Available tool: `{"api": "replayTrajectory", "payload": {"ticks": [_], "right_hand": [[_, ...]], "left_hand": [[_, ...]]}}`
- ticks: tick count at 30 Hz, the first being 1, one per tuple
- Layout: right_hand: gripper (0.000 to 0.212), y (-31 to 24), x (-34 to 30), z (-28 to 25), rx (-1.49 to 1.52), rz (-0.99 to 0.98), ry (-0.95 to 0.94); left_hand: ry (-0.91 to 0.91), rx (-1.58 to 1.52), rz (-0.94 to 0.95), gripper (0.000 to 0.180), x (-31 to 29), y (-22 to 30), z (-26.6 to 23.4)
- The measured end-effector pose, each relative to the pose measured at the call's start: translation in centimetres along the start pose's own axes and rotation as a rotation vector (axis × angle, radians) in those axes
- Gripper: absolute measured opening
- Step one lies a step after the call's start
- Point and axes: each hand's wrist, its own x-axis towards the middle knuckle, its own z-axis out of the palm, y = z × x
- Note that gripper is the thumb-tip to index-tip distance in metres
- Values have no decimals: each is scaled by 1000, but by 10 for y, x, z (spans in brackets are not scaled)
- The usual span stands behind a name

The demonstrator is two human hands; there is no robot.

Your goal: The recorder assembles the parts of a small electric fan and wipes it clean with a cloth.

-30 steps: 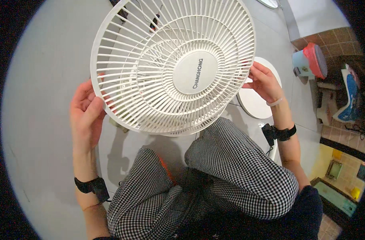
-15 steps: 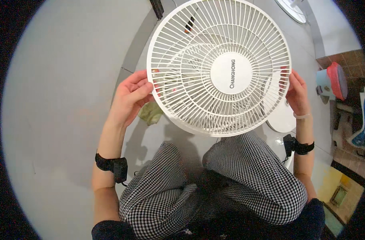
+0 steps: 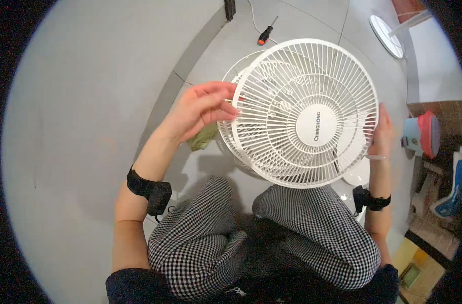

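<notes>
- Fingers of my left hand [image 3: 198, 111] are a little apart, and their tips reach the left rim of the white fan grille [image 3: 315, 125]; whether they press on it, I cannot tell.
- My right hand [image 3: 382, 134] is clamped on the opposite rim, with the fingers partly hidden by the bars.
- The grille is between my two hands, with its round middle plate turned to me; its lower rim overlaps, in my view, the right knee of my checked trousers [image 3: 317, 238].
- Directly behind the grille is a second white cage [image 3: 227, 133], which shows at the left side.
- Near this cage lies a yellow-green cloth [image 3: 204, 138], below my left hand.
- Near my right wrist is a white round plate [image 3: 357, 175], partly covered.
- Beyond the grille, a black and orange screwdriver [image 3: 265, 35] lies on the tiled floor [image 3: 317, 25].
- Farther, to the right, are a light blue bucket [image 3: 412, 134] and a white round base [image 3: 386, 36] with a pole.
</notes>
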Motion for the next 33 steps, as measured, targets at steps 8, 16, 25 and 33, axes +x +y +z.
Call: {"api": "replayTrajectory", "payload": {"ticks": [8, 16, 25, 33], "right_hand": [[28, 31, 17, -10, -334, 21, -110], [30, 23, 15, -21, -124, 122, -330], [31, -34, 19, -7, -266, -71, -451], [37, -72, 61, 65, 93, 165, -918]], "left_hand": [[63, -98, 96, 30, 11, -15, -62], [139, 149, -29, 33, 20, -19, -46], [-8, 145, 173, 53, 45, 9, -3], [-205, 171, 122, 29, 61, 77, 27]]}}
